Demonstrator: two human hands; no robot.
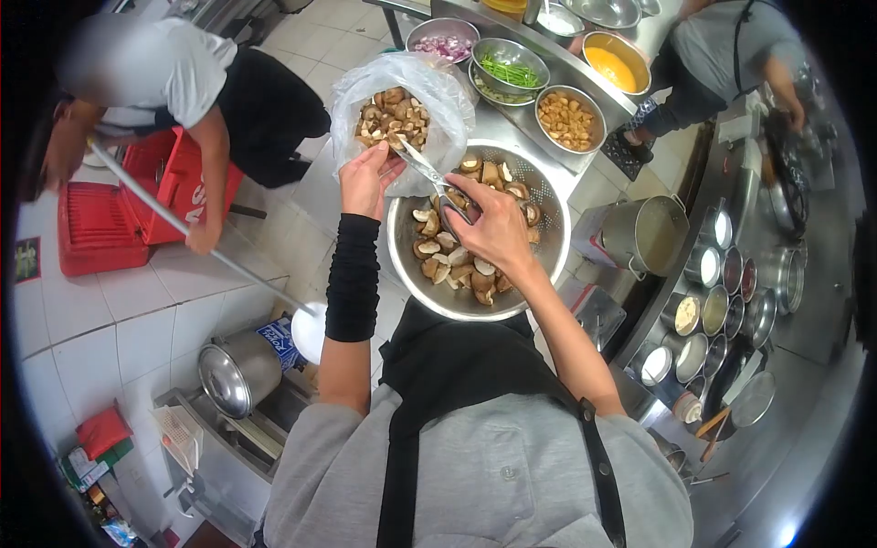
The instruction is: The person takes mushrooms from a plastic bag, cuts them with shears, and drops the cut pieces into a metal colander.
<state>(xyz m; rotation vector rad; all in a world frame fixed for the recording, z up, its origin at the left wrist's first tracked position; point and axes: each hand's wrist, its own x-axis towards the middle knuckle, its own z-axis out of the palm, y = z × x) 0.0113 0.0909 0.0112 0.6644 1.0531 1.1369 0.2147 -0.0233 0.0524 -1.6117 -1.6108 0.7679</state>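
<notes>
My right hand [498,224] grips dark-handled scissors [426,168] by the loops, above a perforated metal colander [554,203]. The blades point up and left to the fingertips of my left hand [364,181]. Those fingers are closed in a pinch on a mushroom at the blade tips, partly hidden by the fingers. Behind it, a clear plastic bag [449,96] stands open, with brown mushroom pieces [395,117] inside. Cut mushrooms [457,265] with pale insides lie in the colander, close against my apron.
Bowls of chopped red onion [445,46], green vegetable pieces [508,69] and browned cubes [566,121] stand beyond the colander. At left, a person [187,82] holds a long pole near a red crate [100,228]. Another person [744,46] stands at right by the counter with several containers.
</notes>
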